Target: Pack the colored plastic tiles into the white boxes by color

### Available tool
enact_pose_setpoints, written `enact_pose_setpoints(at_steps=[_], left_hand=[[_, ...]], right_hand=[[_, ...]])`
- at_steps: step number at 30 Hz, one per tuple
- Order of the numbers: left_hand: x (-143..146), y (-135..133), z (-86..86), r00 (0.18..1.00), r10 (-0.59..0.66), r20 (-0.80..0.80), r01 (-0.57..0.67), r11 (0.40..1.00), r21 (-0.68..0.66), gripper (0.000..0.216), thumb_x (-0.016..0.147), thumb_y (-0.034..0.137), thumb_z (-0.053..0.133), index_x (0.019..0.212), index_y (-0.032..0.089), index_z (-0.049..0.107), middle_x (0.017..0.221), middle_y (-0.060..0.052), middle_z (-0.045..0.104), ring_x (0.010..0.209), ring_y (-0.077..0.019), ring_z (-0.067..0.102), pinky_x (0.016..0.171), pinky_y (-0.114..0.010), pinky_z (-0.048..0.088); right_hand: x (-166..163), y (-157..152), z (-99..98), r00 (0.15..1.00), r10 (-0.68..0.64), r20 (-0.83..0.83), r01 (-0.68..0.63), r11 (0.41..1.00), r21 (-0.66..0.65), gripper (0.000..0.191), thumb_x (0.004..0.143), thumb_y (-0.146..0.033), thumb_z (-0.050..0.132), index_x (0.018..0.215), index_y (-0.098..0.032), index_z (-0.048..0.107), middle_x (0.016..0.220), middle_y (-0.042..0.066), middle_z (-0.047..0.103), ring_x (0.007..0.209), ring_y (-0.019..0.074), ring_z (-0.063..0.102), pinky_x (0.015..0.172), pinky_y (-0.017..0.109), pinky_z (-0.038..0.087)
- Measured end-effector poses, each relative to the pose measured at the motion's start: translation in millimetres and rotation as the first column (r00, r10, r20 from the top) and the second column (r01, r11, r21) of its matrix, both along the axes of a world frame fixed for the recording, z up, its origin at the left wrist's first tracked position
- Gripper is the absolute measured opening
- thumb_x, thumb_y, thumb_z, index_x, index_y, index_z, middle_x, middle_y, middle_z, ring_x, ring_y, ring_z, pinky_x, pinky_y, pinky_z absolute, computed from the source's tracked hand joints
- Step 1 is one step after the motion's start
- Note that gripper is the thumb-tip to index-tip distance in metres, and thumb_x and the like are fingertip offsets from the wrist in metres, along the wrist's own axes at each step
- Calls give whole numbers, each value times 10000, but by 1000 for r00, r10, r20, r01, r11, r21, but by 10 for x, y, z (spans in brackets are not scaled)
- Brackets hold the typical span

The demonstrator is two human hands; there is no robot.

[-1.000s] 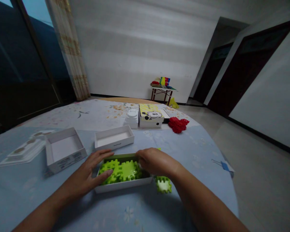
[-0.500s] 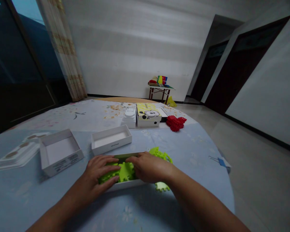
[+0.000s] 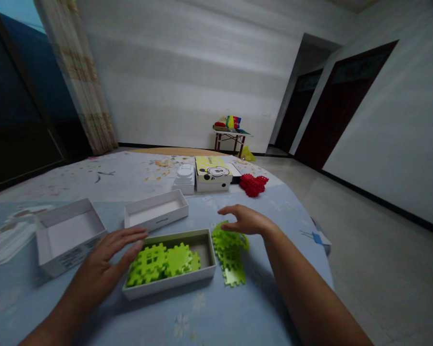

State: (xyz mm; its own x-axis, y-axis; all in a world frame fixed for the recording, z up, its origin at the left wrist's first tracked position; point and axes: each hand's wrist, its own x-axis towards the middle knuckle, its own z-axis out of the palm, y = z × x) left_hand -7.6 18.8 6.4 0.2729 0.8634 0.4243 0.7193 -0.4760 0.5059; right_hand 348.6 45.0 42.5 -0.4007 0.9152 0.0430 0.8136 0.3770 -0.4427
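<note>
A long white box (image 3: pixel 173 280) sits in front of me, its left and middle parts filled with green interlocking puzzle pieces (image 3: pixel 178 259). The box's right end shows bare floor. My left hand (image 3: pixel 110 257) rests at the box's left end, fingers stretched out and holding nothing. Just right of the box, a loose pile of green puzzle pieces (image 3: pixel 231 254) lies on the tablecloth. Over the far end of that pile is my right hand (image 3: pixel 243 219), its thumb and fingers apart. Whether its thumb touches the pieces, I cannot tell.
Two white box parts, a deep one (image 3: pixel 70 233) and a shallow one (image 3: pixel 157 210), stand at the left. Farther back are a yellow cartoon box (image 3: pixel 212 175), white packaging (image 3: pixel 184 178) and red pieces (image 3: pixel 252 185). A blue clip (image 3: pixel 316 238) grips the cloth at the right edge.
My right hand has come out of the box and moved right, over the loose green pieces. My left hand has drawn back left, uncovering the pieces in the box. The view has shifted slightly.
</note>
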Motion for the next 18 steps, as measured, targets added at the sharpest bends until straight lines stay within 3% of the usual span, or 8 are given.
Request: enact_pose_setpoints(at_steps=[5,7,12,18], left_hand=[[-79,52,1,982,151,112,-148,988,-39,329,785,505,534,956,250,654,1054,19,690,1049,-209,599,992,-338,421],[-95,61,2,980,162,116,-156,986,-60,329,789,500,535,951,241,654,1051,13,691,1043,-207,601,990,-337,420],[-106,48,59,983,170,66,-163,981,-107,339,805,492,516,973,228,647,1072,-2,680,1055,-204,596,988,-330,420],[-118,71,15,979,184,87,-181,982,-47,329,784,520,528,911,253,673,1001,23,704,985,-199,628,932,-302,459]], right_hand=[[-181,41,-152,993,-60,101,68,995,-78,536,719,-438,656,1191,-193,585,1104,115,660,1010,257,611,882,364,453],[-174,48,-139,997,-66,40,69,994,-86,524,714,-396,671,1185,-182,587,1106,116,659,994,244,620,875,351,457],[74,-24,-3,966,-116,-231,112,993,-34,545,732,-379,665,1223,-177,542,1184,109,613,1046,214,586,868,336,465],[415,-286,-91,978,-132,-164,116,988,-102,593,698,-354,690,1240,-177,524,1157,111,591,1008,211,573,871,361,469]])
